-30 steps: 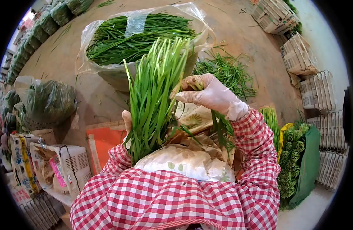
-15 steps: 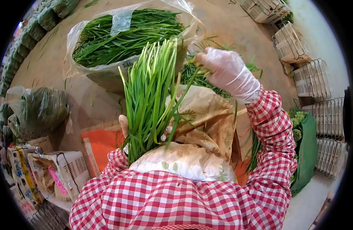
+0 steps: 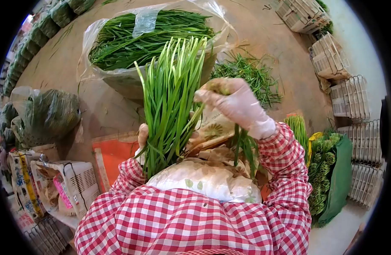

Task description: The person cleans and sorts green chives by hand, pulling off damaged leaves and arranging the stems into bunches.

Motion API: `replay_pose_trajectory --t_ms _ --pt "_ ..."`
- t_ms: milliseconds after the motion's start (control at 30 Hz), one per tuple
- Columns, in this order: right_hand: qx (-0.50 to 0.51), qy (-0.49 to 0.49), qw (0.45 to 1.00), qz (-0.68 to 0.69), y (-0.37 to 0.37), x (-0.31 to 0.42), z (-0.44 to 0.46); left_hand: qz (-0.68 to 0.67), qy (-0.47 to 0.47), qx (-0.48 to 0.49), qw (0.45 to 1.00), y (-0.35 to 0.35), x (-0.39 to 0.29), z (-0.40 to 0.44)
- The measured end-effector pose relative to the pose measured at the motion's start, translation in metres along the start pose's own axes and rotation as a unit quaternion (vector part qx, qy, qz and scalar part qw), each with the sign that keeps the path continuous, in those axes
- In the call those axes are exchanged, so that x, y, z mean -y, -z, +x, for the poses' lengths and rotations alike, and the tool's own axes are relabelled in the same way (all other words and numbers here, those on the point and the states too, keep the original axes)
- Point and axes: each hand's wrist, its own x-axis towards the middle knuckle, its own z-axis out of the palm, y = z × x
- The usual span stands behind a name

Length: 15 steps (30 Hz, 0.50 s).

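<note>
A bunch of long green stalks stands upright in front of me, pale ends up. My left hand is wrapped round its lower part, mostly hidden behind the leaves. At the bunch's right edge, my gloved right hand is closed, its fingertips pinching a thin stalk of the bunch. Some loose green leaves hang below its palm. Behind the bunch, an open clear plastic bag holds a large heap of the same greens.
Loose greens lie on the floor beyond my right hand. White crates line the right side, near bundled greens under a green cloth. Left are a filled bag, an orange sheet and a white crate.
My right hand swung out to the right over the floor greens, then came back to the bunch's right edge. My left hand has kept hold of the bunch.
</note>
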Motion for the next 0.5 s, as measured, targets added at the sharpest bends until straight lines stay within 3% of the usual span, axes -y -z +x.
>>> replay_pose_trajectory --t_ms 133,200,267,300,333,367,400,467,500 --pt "-0.208 0.004 0.969 -0.131 0.051 0.019 -0.015 0.000 -0.008 -0.045 0.999 0.018 -0.006 -0.013" --pt "-0.382 0.065 0.867 -0.314 0.088 0.020 -0.025 0.020 -0.021 -0.089 0.996 -0.001 -0.006 -0.010" --pt "-0.410 0.432 0.770 -0.229 0.124 0.022 -0.010 0.024 -0.042 -0.098 0.994 0.005 -0.004 -0.010" --pt "-0.411 0.431 0.769 -0.230 0.118 0.026 -0.014 0.004 -0.021 -0.107 0.994 0.001 -0.005 -0.007" --pt "-0.376 0.404 0.834 0.008 0.108 0.029 -0.022 -0.016 -0.001 -0.115 0.993 -0.001 -0.005 -0.005" --pt "-0.318 0.353 0.844 0.248 0.089 0.038 -0.028 -0.015 0.002 -0.114 0.993 -0.002 -0.004 -0.004" --pt "-0.315 0.308 0.898 -0.010 0.080 0.026 -0.031 0.006 -0.006 -0.110 0.994 -0.003 -0.004 -0.002" --pt "-0.161 0.165 0.947 -0.224 0.058 0.003 -0.033 0.029 -0.016 -0.104 0.994 -0.004 -0.004 0.000" --pt "-0.134 0.142 0.958 -0.208 0.029 0.001 -0.029 0.025 -0.017 -0.105 0.994 -0.004 -0.004 -0.001"
